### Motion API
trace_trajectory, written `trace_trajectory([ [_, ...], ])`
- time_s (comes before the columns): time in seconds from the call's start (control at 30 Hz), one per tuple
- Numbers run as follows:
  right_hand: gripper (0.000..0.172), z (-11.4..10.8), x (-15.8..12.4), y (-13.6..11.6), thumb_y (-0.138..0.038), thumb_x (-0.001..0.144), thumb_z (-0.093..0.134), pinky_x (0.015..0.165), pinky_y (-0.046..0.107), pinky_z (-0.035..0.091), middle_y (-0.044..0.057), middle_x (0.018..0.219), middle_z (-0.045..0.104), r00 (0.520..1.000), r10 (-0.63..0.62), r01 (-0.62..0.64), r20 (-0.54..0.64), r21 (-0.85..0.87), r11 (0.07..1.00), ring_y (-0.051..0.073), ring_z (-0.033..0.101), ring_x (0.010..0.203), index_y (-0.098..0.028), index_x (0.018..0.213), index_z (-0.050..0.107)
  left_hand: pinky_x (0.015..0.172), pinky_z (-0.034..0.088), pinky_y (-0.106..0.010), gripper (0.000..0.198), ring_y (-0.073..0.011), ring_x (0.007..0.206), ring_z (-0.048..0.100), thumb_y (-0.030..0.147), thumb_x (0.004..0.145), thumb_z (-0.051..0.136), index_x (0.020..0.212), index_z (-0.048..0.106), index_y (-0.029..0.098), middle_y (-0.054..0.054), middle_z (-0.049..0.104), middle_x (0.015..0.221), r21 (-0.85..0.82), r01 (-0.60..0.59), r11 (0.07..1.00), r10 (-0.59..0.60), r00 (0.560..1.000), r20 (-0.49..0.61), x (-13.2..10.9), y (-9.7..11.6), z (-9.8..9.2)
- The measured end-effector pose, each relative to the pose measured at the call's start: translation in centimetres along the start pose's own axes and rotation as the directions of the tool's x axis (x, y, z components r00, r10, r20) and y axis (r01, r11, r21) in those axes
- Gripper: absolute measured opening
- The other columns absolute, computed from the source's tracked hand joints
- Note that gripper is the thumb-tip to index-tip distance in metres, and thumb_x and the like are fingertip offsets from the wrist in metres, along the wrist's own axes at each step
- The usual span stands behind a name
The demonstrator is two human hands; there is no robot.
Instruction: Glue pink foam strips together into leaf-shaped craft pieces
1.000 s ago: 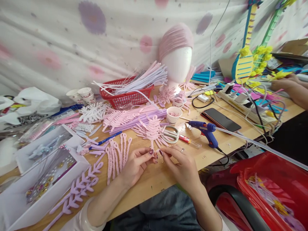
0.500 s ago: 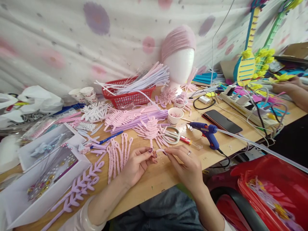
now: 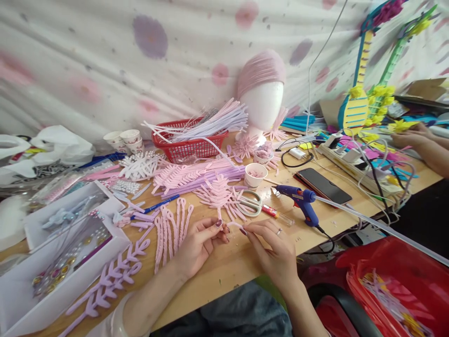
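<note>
Above the front part of the table, my left hand (image 3: 202, 245) is closed, with thumb and forefinger pinched together. Between my two hands runs a short pale pink pipe cleaner (image 3: 234, 225), slightly bent. My right hand (image 3: 274, 244), wearing a ring, pinches its right end, while its left end meets my left fingertips. A pink leaf-shaped pipe cleaner piece (image 3: 219, 191) lies just beyond, its stem reaching down to my left fingers; whether they grip the stem I cannot tell. Several looped pink pipe cleaner strips (image 3: 168, 234) lie beside my left hand.
Scissors (image 3: 258, 204), a blue glue gun (image 3: 298, 199), a phone (image 3: 324, 185) and a paper cup (image 3: 255, 177) stand or lie beyond my right hand. A red basket (image 3: 191, 150) of pipe cleaners is behind. White boxes (image 3: 119, 238) are left. Another person's hand (image 3: 414, 135) is far right.
The view has tilted slightly, so the table's things sit a little lower. Both hands keep nearly the same pose, and the short pipe cleaner between them looks a little more bent.
</note>
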State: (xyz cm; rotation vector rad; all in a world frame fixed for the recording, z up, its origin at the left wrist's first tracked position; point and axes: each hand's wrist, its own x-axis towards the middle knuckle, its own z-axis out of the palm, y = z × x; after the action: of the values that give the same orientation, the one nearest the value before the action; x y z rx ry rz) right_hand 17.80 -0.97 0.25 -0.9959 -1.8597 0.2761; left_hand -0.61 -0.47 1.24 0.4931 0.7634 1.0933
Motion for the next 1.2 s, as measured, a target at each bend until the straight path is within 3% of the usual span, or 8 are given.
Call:
trace_trajectory([
  [0.23,0.010,-0.35,0.20,-0.37,-0.017,0.089,0.055,0.068,0.030,0.050,0.004,0.080,0.070,0.982,0.188,-0.189,0.025,0.030,0.982,0.019,0.065,0.074,-0.022,0.086,0.064,0.066,0.048,-0.026,0.022,-0.0129,0.064,0.061,0.026,0.060,0.085,0.075,0.074,0.013,-0.004,0.069,0.073,0.163,-0.072,0.984,0.087,0.992,-0.089,-0.02,-0.12,-0.05],
  [0.4,0.016,-0.47,0.59,-0.67,-0.027,0.088,0.057,0.062,0.027,0.049,0.002,0.070,0.066,0.937,0.326,-0.341,0.126,0.123,0.932,0.018,0.061,0.065,-0.019,0.076,0.063,0.065,0.046,-0.025,0.019,-0.0125,0.068,0.059,0.029,0.065,0.080,0.078,0.078,0.014,-0.009,0.071,0.095,0.257,-0.143,0.956,0.153,0.988,-0.022,-0.14,0.13,0.11],
  [0.57,0.020,-0.45,0.48,-0.59,-0.033,0.088,0.058,0.062,0.027,0.046,0.002,0.070,0.065,0.874,0.401,-0.462,0.273,0.218,0.860,0.017,0.058,0.066,-0.017,0.077,0.063,0.063,0.043,-0.025,0.020,-0.0137,0.067,0.056,0.029,0.068,0.079,0.082,0.079,0.014,-0.007,0.071,0.077,0.306,-0.145,0.941,0.142,0.989,0.032,-0.20,0.13,-0.03],
  [0.7,0.022,-0.40,0.24,-0.45,-0.036,0.087,0.060,0.059,0.026,0.044,0.002,0.070,0.064,0.848,0.423,-0.509,0.319,0.270,0.817,0.016,0.057,0.065,-0.018,0.077,0.064,0.064,0.042,-0.024,0.017,-0.0126,0.066,0.054,0.028,0.071,0.077,0.080,0.078,0.014,-0.004,0.068,0.070,0.342,-0.176,0.923,0.171,0.984,0.044,-0.16,0.01,-0.20],
  [0.83,0.022,-0.05,-0.06,-0.18,-0.039,0.084,0.064,0.063,0.028,0.045,0.003,0.073,0.064,0.847,0.457,-0.531,0.272,0.373,0.761,0.017,0.057,0.069,-0.018,0.077,0.065,0.064,0.041,-0.024,0.014,-0.0118,0.064,0.053,0.027,0.069,0.078,0.075,0.078,0.014,-0.002,0.065,0.068,0.356,-0.199,0.913,0.207,0.978,0.018,-0.14,0.03,-0.14],
  [1.0,0.024,0.28,-0.19,0.02,-0.039,0.080,0.068,0.057,0.026,0.039,0.001,0.067,0.059,0.790,0.509,-0.614,0.343,0.451,0.648,0.014,0.051,0.062,-0.017,0.072,0.063,0.061,0.041,-0.025,0.018,-0.0127,0.065,0.052,0.028,0.069,0.077,0.081,0.079,0.015,-0.005,0.069,0.075,0.366,-0.183,0.913,0.186,0.982,0.026,-0.17,0.08,-0.19],
  [1.2,0.025,0.33,0.09,-0.15,-0.039,0.077,0.072,0.054,0.024,0.035,-0.002,0.061,0.054,0.774,0.534,-0.628,0.342,0.523,0.576,0.012,0.045,0.057,-0.017,0.068,0.062,0.072,0.043,-0.025,0.015,-0.0140,0.072,0.055,0.026,0.067,0.079,0.078,0.079,0.016,-0.005,0.071,0.075,0.370,-0.202,0.907,0.216,0.976,0.004,-0.07,-0.13,-0.38],
])
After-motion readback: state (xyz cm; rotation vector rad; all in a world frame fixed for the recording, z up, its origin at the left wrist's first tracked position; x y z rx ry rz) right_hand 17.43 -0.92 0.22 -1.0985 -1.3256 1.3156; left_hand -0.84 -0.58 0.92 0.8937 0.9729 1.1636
